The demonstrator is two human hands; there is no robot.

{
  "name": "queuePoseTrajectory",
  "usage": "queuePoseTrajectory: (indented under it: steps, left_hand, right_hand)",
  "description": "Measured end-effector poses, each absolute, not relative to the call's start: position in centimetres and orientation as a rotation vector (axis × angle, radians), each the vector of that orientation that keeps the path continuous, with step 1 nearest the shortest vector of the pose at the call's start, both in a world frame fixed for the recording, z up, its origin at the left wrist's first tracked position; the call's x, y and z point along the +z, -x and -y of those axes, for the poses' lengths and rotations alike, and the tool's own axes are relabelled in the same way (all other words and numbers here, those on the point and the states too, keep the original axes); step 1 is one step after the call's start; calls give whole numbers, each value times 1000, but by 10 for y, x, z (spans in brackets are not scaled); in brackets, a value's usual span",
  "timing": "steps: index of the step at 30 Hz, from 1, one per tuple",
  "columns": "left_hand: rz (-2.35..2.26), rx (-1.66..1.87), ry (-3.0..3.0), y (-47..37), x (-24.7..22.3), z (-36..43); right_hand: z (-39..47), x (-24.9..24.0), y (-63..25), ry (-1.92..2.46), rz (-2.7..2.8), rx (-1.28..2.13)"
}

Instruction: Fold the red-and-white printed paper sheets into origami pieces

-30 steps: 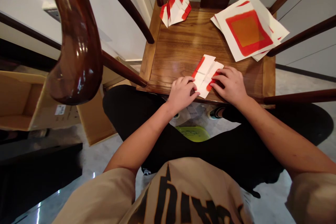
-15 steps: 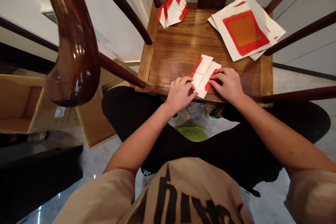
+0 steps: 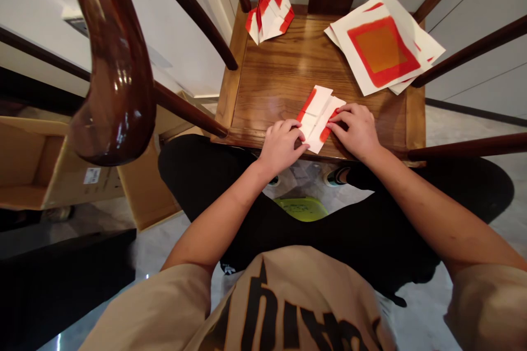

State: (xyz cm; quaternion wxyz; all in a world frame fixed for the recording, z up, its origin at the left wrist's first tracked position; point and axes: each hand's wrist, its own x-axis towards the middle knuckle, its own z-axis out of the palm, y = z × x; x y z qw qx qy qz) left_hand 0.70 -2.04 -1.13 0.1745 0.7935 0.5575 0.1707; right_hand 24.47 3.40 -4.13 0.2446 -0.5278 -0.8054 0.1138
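Observation:
A folded sheet of paper [image 3: 316, 118], white with red along its edges, lies at a slant near the front of the wooden chair seat [image 3: 280, 74]. Two long flaps meet along its middle, and a crease runs across. My left hand [image 3: 282, 141] has its fingers curled on the paper's lower left edge, thumb at the near corner. On the opposite side, my right hand [image 3: 357, 129] pinches the red right edge between thumb and fingers.
A folded red-and-white paper piece [image 3: 272, 17] sits at the seat's back left. Square sheets with red and orange print [image 3: 381, 46] are stacked at the back right. A curved wooden armrest [image 3: 115, 82] rises at left above a cardboard box [image 3: 78, 175]. A green object [image 3: 304, 209] lies on the floor.
Both hands keep the same hold on the folded paper, which looks unchanged. The whole view has shifted very slightly.

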Motion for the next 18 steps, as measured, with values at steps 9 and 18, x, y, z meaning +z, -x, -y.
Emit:
queuePoseTrajectory:
  steps: [9, 18]
  left_hand:
    - [-1578, 482, -2252, -7, -11, 20]
    - [-1570, 504, -2247, -6, -11, 21]
  right_hand:
    - [-42, -42, -254, 1446, 2279, 249]
    - [-55, -47, -267, 1546, 2232, 170]
